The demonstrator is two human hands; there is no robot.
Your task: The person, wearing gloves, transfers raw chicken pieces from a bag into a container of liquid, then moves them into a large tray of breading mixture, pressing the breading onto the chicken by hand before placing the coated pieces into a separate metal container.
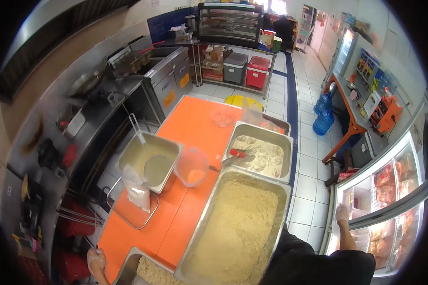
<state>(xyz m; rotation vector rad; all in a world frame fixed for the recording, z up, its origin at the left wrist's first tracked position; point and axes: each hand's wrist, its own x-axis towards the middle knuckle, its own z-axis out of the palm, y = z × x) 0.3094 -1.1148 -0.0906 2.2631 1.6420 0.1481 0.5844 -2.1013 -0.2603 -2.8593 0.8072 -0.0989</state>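
Note:
My left hand (97, 262), in a clear plastic glove, is at the lower left beside the orange table (171, 231). Its fingers are curled around a small dark object (97, 248), mostly hidden. Far to the right, my gloved right hand (342, 213) is raised at the near side of the lit glass-fronted freezer (401, 178); its exact contact is unclear. Between my hands lies a large metal pan of pale breading flour (240, 228). A smaller pan (126, 267) with clumpy breading, partly cut off, is nearest my left hand.
Beyond the flour stands a steel pan (289, 174) of pieces in milky liquid, with red-handled tongs (237, 153). A batter pan (178, 149), clear pitcher (192, 167) and bag of white powder (138, 196) share the table. Stoves (103, 103) line the left; water jugs (324, 121) stand right.

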